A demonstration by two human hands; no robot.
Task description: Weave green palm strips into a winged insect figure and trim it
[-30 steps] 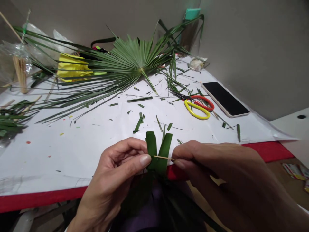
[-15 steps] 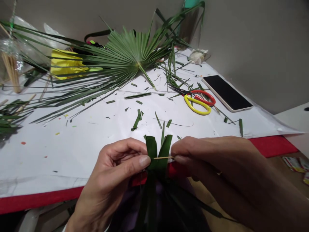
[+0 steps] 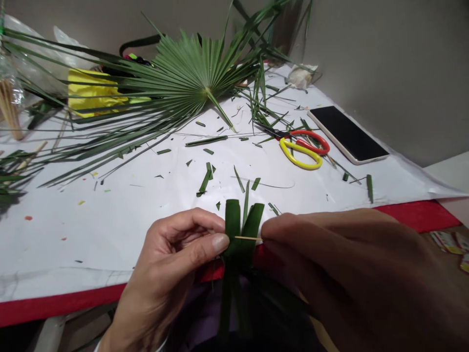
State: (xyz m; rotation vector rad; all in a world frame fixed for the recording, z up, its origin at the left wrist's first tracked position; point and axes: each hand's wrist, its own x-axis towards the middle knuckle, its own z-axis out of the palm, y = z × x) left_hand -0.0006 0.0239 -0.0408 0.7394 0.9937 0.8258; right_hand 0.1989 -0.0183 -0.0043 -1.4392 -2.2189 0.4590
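The left grip (image 3: pixel 176 254) pinches flat dark-green leaf strips (image 3: pixel 252 223) before the white-covered desk (image 3: pixel 120 220); the right grip (image 3: pixel 337 254) clasps a thin tan stick (image 3: pixel 247 238). Strips look light, pliable: best pinched where they meet.

leaf piece (image 3: pixel 240 250): left tip straighter than half a second ago | view: tilted lower, teal top out of frame

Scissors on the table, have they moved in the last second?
No. The scissors keep the same place beside the smartphone; both shift together in the picture as the camera's view moves.
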